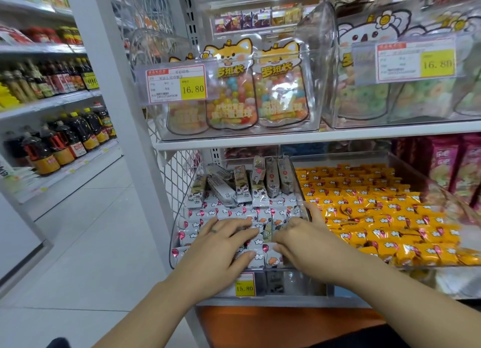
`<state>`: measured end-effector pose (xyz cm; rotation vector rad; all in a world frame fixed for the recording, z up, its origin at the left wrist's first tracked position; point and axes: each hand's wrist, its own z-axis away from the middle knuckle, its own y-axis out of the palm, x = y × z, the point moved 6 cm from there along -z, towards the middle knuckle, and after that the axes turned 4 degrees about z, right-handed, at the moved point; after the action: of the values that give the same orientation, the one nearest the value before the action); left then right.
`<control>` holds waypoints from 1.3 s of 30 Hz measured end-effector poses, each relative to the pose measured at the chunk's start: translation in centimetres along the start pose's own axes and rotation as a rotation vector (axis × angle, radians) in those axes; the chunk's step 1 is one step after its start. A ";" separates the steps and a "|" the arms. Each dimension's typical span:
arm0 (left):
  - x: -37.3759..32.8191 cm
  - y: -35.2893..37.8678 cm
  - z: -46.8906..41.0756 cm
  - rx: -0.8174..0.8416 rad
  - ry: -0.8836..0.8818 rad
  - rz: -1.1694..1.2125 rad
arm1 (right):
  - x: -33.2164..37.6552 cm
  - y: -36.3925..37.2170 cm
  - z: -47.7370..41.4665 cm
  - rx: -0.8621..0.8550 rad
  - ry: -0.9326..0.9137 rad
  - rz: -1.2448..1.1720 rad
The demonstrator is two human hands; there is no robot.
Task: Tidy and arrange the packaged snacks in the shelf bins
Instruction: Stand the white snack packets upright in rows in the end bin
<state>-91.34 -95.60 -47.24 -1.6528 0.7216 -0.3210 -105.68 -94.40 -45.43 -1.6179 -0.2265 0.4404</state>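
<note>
Touching packets (234, 212): left hand (221, 241), right hand (309, 239) at divider (299, 189).

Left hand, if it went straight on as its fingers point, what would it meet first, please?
Probably the right hand, just across the packets under both; depth is unclear.

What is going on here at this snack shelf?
A person is tidying the white snack packets in the clear bin on the lower shelf. The left hand lies flat on the packets; the right hand rests beside it with bent fingers. Some packs at the back stand upright. The orange packets in the next bin lie in rows.
</note>
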 end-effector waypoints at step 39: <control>-1.6 1.1 -0.6 -0.012 0.057 0.082 | -5.4 -4.4 -0.1 -0.355 0.152 -0.236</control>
<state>-93.22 -95.14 -47.92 -1.6260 0.8329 -0.3070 -110.03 -96.21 -40.29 -1.9337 -0.3917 0.0965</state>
